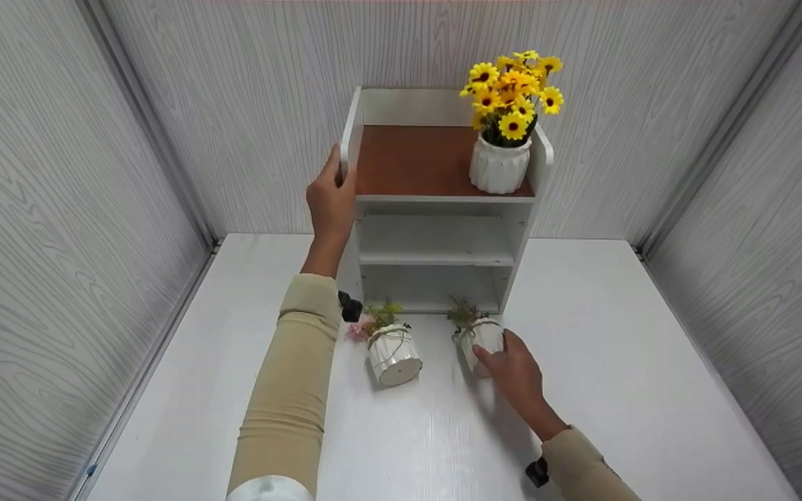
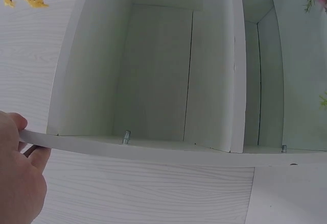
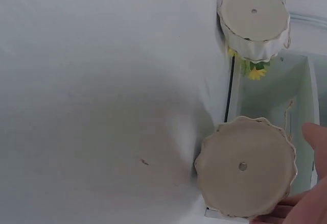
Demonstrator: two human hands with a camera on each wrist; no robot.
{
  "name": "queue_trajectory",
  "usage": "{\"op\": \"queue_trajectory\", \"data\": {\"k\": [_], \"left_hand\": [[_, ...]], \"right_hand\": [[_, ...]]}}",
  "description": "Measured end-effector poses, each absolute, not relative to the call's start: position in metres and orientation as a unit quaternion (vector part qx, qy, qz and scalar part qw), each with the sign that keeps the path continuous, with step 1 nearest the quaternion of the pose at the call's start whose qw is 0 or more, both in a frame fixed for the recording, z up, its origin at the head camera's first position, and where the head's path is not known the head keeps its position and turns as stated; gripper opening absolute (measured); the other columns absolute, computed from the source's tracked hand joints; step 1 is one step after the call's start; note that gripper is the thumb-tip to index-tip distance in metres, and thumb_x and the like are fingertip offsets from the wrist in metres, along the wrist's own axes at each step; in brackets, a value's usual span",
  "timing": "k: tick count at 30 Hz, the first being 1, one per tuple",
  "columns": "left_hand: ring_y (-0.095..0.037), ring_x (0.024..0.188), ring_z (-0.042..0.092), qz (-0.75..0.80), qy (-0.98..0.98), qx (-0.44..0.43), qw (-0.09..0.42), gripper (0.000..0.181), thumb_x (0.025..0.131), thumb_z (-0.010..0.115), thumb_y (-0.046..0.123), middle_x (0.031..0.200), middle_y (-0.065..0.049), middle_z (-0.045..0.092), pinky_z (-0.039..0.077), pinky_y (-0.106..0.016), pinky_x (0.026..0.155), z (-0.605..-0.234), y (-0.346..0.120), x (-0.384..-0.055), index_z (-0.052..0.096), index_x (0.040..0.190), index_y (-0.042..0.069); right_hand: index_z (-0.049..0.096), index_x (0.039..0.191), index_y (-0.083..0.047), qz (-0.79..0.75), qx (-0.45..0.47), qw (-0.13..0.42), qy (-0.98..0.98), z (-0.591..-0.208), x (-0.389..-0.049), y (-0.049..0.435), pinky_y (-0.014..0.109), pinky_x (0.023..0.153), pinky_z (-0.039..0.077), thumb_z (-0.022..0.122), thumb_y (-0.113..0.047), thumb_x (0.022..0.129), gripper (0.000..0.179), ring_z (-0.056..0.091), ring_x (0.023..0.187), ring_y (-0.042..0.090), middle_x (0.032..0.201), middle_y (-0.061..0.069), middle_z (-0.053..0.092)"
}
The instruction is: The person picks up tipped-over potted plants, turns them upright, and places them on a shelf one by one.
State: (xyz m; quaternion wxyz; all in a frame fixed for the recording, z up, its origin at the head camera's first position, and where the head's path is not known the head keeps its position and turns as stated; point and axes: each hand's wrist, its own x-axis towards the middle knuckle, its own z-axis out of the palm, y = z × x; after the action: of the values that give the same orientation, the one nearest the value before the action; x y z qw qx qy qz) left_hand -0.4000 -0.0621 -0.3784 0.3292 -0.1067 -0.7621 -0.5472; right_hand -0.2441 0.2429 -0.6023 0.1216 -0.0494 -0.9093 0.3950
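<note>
A small white shelf unit (image 1: 436,263) with a brown top board stands against the back wall. My left hand (image 1: 331,205) grips the upper front edge of its left side panel (image 2: 148,150), thumb and fingers on either side. Down in front of the unit, my right hand (image 1: 516,372) holds a white fluted flower pot (image 1: 487,335) with twine round its rim. This pot is tipped over, its plants toward the shelf and its round base (image 3: 245,183) facing the right wrist camera. Beside it another white pot (image 1: 392,353) with pink and green flowers lies on its side, touched by neither hand.
A white pot (image 1: 500,167) of yellow flowers (image 1: 512,97) stands upright on the right of the top board. White tabletop (image 1: 617,390) spreads on both sides. Grey wood-grain walls (image 1: 53,209) enclose the left, right and back.
</note>
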Motion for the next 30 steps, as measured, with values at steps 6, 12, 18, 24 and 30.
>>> {"op": "queue_trajectory", "data": {"k": [6, 12, 18, 24, 30], "left_hand": [[-0.007, 0.132, 0.052, -0.546, -0.764, -0.102, 0.328, 0.050, 0.105, 0.055, 0.022, 0.149, -0.006, 0.054, 0.049, -0.028, 0.103, -0.380, -0.061, -0.400, 0.044, 0.153, 0.012], [-0.009, 0.132, 0.054, -0.544, -0.764, -0.104, 0.330, 0.050, 0.105, 0.055, 0.021, 0.148, -0.008, 0.055, 0.049, -0.029, 0.103, -0.380, -0.059, -0.400, 0.044, 0.153, 0.009], [-0.008, 0.131, 0.054, -0.550, -0.758, -0.112, 0.332, 0.050, 0.105, 0.055, 0.020, 0.149, -0.007, 0.055, 0.050, -0.030, 0.103, -0.381, -0.060, -0.400, 0.044, 0.153, 0.010], [-0.010, 0.131, 0.055, -0.554, -0.751, -0.119, 0.340, 0.049, 0.105, 0.055, 0.017, 0.148, -0.009, 0.055, 0.050, -0.032, 0.102, -0.381, -0.061, -0.399, 0.045, 0.152, 0.009], [-0.012, 0.132, 0.055, -0.541, -0.762, -0.110, 0.339, 0.049, 0.105, 0.055, 0.018, 0.147, -0.007, 0.056, 0.050, -0.032, 0.103, -0.381, -0.061, -0.402, 0.045, 0.153, 0.012]], "right_hand": [[0.050, 0.142, 0.006, 0.372, -0.060, 0.137, -0.916, -0.607, -0.246, 0.240, 0.054, 0.097, 0.049, 0.071, -0.053, 0.090, 0.081, 0.060, 0.122, 0.038, 0.135, 0.023, 0.061], [0.060, 0.106, -0.001, 0.360, -0.054, 0.162, -0.917, -0.609, -0.247, 0.239, 0.040, 0.060, 0.044, 0.075, -0.041, 0.090, 0.045, 0.052, 0.068, 0.020, 0.082, 0.008, 0.057], [0.050, 0.088, -0.010, 0.378, -0.035, 0.195, -0.904, -0.613, -0.245, 0.237, 0.033, 0.055, 0.037, 0.076, -0.036, 0.090, 0.037, 0.044, 0.061, 0.015, 0.072, 0.000, 0.045], [0.057, 0.109, -0.010, 0.408, -0.035, 0.212, -0.887, -0.623, -0.238, 0.236, 0.039, 0.066, 0.047, 0.073, -0.041, 0.093, 0.038, 0.056, 0.075, 0.019, 0.086, 0.002, 0.058], [0.037, 0.153, 0.000, 0.453, -0.030, 0.192, -0.870, -0.631, -0.227, 0.239, 0.050, 0.112, 0.039, 0.067, -0.046, 0.096, 0.079, 0.045, 0.141, 0.033, 0.152, 0.020, 0.047]]}}
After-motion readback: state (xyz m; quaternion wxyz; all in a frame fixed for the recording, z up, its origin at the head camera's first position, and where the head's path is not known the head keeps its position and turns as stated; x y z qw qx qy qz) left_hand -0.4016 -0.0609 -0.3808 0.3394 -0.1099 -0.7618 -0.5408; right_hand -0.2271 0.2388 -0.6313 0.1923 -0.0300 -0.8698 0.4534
